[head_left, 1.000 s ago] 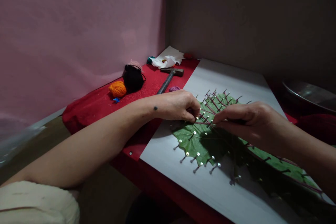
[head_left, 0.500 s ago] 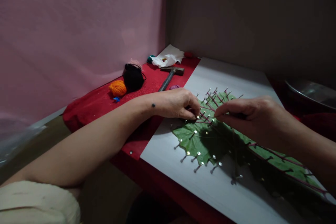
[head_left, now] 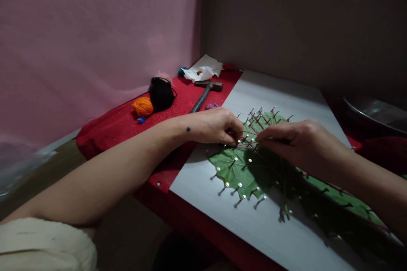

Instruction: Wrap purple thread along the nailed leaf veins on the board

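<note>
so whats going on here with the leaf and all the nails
A person is winding dark red thread around nails driven through a green leaf into a white board. Both the left hand and right hand pinch the thread at the leaf's near end. A hammer and yarn balls lie on the red cloth beside it.

Left hand and right hand meet over leaf on board, among nails. Hammer and yarn balls lie beyond left hand. Bowl right of right hand.
</note>
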The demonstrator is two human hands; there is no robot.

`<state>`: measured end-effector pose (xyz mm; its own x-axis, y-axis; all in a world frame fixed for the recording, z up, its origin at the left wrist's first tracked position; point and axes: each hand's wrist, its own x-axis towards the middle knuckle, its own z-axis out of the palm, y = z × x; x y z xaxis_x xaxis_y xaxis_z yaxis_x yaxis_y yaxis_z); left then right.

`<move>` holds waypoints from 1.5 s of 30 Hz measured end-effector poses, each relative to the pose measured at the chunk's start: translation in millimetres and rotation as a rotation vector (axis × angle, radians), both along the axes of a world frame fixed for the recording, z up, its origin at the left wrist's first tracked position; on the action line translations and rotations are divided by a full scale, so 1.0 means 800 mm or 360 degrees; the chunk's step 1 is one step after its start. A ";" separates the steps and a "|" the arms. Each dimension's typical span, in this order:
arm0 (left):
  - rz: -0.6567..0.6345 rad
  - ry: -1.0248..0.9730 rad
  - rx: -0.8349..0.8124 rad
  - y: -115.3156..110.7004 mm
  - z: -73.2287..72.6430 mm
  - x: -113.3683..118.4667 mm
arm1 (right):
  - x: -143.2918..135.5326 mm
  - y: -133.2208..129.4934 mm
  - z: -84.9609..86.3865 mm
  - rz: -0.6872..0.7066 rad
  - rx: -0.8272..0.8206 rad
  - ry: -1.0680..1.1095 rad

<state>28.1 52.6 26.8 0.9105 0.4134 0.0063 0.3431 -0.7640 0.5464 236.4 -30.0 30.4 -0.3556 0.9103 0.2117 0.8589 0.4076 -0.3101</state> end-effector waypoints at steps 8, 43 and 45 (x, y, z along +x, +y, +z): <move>0.0216 0.0079 0.0038 -0.009 0.010 0.004 | -0.022 0.008 0.007 -0.0190 0.0066 -0.0048; 0.0149 0.0127 0.0030 -0.004 0.008 0.003 | -0.022 0.006 -0.003 -0.0163 0.0238 -0.0142; 0.0161 0.0134 0.0043 -0.005 0.008 0.003 | -0.027 0.011 -0.003 -0.0180 0.0264 -0.0192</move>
